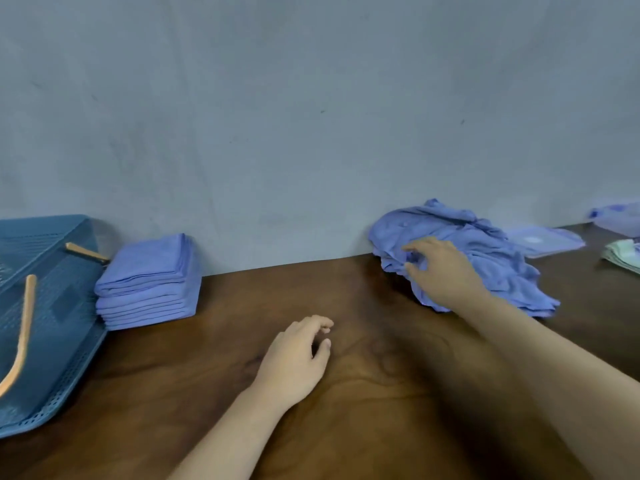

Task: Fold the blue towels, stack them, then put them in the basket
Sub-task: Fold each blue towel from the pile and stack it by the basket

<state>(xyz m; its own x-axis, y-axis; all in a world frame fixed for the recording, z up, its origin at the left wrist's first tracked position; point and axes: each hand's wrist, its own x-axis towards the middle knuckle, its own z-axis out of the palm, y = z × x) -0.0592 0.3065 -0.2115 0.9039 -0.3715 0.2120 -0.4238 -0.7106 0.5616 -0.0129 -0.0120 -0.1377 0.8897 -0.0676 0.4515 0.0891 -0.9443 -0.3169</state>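
Head view shows the right hand (446, 271) reaching onto the heap of crumpled blue cloth towels (491, 258), which lies against the grey wall (311, 133) at the right of the dark brown wooden tabletop (363, 306). Its thumb and fingers (420, 244) are bent and pinch a fold of the top cloth. The left hand (294, 358) sits low at the centre of the wood, its fingers loosely curled around nothing.

To make this pick well, I judge it best to pinch one layer only, near a hem, and lift slowly so the neighbouring cloths fall away. The left hand can then find a second corner.

Open wood between the hands gives room to spread and fold. The stack of folded blue towels (149, 282) stands at the left, just beside the blue perforated plastic basket (59, 323), so a fresh fold should travel left without nudging that stack's edge.
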